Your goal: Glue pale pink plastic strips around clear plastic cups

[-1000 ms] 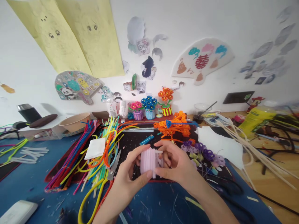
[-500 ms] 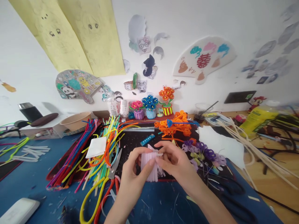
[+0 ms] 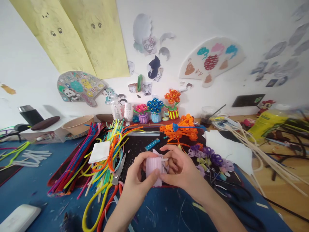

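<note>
Between my hands is a pale pink pipe-cleaner piece, made of upright strands lying side by side. My left hand grips it from the left, thumb across the front and fingers behind. My right hand is closed at its right edge, thumb against the lower part and fingers curled. A short whitish end sticks out beside the right fingers. The right fingertips are partly hidden behind the piece. Just beyond the hands lies a small blue labelled strip on the dark mat.
Scissors with yellow and red handles lie left of my hands, beside a bundle of coloured pipe cleaners. Purple flowers and orange flowers lie to the right. Potted pipe-cleaner flowers stand by the wall.
The pale pink piece has turned slightly and looks more rounded, its lower strands less spread. My left thumb has shifted a little lower on it. Both hands keep their hold.
</note>
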Action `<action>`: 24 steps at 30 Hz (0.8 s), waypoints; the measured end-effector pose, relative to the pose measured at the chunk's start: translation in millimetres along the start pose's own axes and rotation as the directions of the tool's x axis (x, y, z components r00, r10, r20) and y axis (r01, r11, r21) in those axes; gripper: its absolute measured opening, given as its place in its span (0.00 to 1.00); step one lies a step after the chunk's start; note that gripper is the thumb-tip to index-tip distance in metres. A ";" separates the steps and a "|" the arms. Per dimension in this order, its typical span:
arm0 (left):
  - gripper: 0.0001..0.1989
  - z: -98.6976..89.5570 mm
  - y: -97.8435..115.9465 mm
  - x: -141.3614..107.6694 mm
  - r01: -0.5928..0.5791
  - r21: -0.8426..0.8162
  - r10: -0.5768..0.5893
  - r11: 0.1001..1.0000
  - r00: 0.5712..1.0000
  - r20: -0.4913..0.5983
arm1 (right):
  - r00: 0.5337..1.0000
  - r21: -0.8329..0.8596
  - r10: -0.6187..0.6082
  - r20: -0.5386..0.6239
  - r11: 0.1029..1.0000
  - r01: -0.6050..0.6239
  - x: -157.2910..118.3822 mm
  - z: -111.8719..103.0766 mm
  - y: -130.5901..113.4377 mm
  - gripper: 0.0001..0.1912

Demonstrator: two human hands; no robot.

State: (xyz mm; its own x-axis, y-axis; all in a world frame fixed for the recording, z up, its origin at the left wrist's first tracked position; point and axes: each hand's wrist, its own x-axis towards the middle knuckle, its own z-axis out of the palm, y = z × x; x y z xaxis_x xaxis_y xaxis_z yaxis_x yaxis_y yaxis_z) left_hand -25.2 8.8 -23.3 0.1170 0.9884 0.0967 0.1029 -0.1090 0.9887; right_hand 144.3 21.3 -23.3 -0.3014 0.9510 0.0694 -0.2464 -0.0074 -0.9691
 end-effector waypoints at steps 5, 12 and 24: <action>0.19 1.7 4.5 -1.5 -0.023 0.021 0.023 1.000 1.000 0.005 | 1.000 -0.009 -0.010 -0.011 1.000 0.010 -0.5 0.3 -0.5 0.31; 0.22 2.9 -4.9 -1.4 -0.104 0.042 0.104 0.994 0.994 0.018 | 0.998 -0.035 -0.035 -0.047 0.999 0.033 -0.1 0.2 3.9 0.35; 0.29 -12.6 0.3 1.3 -0.184 0.142 0.160 0.973 0.973 0.168 | 0.999 0.149 0.000 0.047 0.989 -0.007 -2.4 -13.9 -5.6 0.41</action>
State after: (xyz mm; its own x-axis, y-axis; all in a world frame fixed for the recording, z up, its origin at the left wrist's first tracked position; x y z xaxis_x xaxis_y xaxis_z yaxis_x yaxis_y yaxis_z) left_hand -37.5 11.3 -21.5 0.2962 0.9263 0.2327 0.2193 -0.3031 0.9274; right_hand 159.2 23.4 -21.4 -0.3447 0.9352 0.0808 -0.3785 -0.0597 -0.9237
